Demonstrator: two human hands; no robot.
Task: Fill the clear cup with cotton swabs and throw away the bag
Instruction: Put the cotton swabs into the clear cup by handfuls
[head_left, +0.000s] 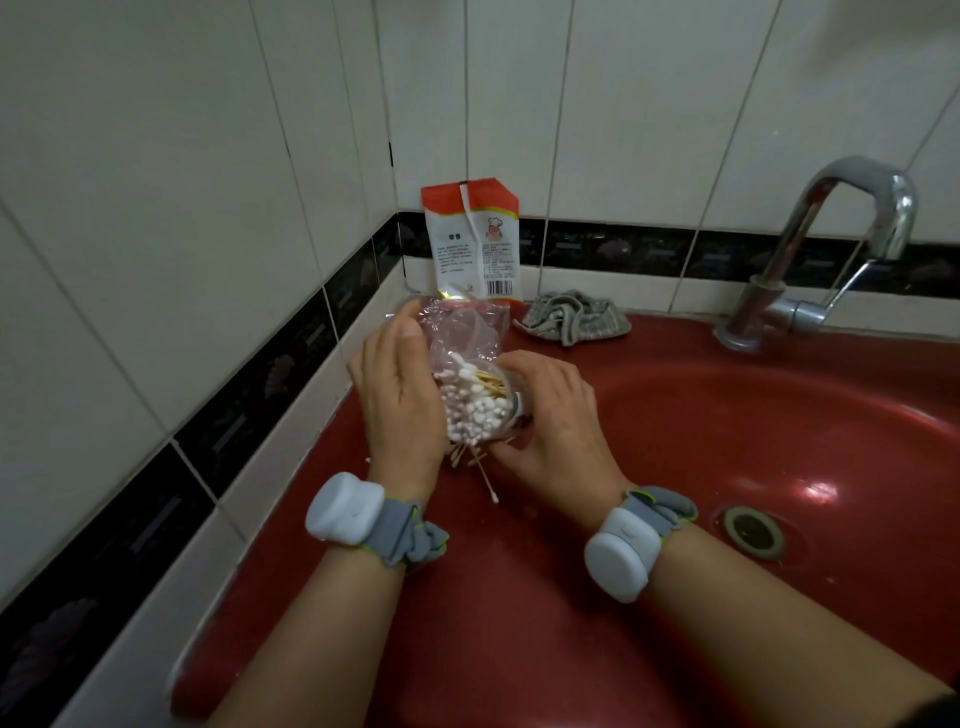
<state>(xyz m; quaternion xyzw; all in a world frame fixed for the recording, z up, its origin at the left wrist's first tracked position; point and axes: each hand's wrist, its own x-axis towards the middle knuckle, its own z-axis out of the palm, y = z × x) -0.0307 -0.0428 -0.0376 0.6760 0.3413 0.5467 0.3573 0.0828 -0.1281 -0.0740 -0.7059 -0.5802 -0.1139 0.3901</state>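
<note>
white tiled walls (156, 182) | black border strip (623, 247) | red sink (727, 415) | chrome faucet (810, 249)

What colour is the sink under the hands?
Dark red sink, shown in the head view.
</note>
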